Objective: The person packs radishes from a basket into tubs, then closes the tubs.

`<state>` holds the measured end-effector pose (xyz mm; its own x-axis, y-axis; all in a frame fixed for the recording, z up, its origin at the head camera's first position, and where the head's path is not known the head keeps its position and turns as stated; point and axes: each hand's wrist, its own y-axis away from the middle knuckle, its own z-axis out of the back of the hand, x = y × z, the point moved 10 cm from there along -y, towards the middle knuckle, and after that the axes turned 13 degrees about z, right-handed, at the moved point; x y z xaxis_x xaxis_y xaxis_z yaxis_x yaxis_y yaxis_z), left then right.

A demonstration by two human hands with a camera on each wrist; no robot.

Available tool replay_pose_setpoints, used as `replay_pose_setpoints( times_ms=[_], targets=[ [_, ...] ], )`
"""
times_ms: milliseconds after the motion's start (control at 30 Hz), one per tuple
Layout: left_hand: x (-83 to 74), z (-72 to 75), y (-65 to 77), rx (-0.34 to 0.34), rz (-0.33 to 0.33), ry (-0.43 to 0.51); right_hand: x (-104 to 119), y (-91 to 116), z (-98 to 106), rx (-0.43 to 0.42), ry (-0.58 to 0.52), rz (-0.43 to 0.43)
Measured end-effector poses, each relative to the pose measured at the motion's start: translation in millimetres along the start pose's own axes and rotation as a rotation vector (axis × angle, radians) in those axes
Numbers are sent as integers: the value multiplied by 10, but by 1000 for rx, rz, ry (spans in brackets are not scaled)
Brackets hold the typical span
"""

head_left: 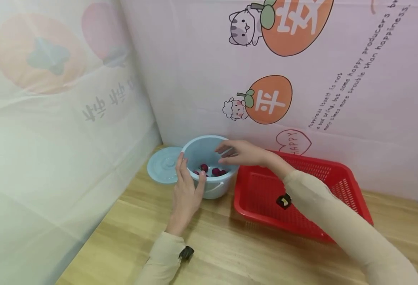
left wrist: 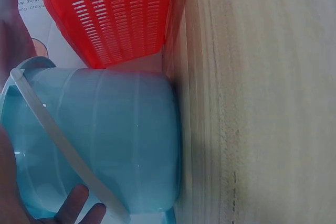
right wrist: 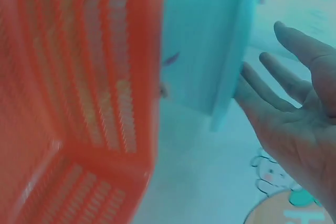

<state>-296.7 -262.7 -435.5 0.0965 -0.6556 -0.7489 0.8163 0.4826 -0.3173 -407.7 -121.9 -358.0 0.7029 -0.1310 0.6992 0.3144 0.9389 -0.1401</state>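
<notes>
A light blue bucket (head_left: 201, 151) with a white handle (left wrist: 68, 150) stands on the table. Several small, round, dark red fruits (head_left: 204, 168) lie inside at its bottom. My left hand (head_left: 187, 192) rests against the bucket's near left side, fingers extended along the wall and thumb by the front rim. Over the right part of the bucket's opening is my right hand (head_left: 242, 153), its fingers spread and slightly bent. The right wrist view shows nothing held in that hand. Beside the bucket lies a light blue lid (head_left: 160, 168).
To the right of the bucket sits a red slotted plastic basket (head_left: 258, 215), under my right forearm. Both stand on a wooden table (head_left: 230, 253). Printed white cloth (head_left: 194, 79) hangs behind and along the left side.
</notes>
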Motion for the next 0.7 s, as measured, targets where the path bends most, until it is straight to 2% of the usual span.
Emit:
replay_pose_setpoints(
  times_ms=[167,300,400,467,567,700],
  targets=[
    [16,-31,-14,17,0,4,362,337,32,-215,-124,52],
    [19,-25,-38,12,10,-8,768,612,-17,-387,-224,151],
    [65,-58,-63,24,31,-18,927,785,-119,-490,-273,228],
    [85,-86,-91,34,39,-13,958,849,-187,-549,-329,267],
    [80,-95,-132,33,31,-1,919,805,-300,-586,-403,284],
    [75,-27,-163,0,-16,31,828,607,-468,-542,-402,267]
  ],
)
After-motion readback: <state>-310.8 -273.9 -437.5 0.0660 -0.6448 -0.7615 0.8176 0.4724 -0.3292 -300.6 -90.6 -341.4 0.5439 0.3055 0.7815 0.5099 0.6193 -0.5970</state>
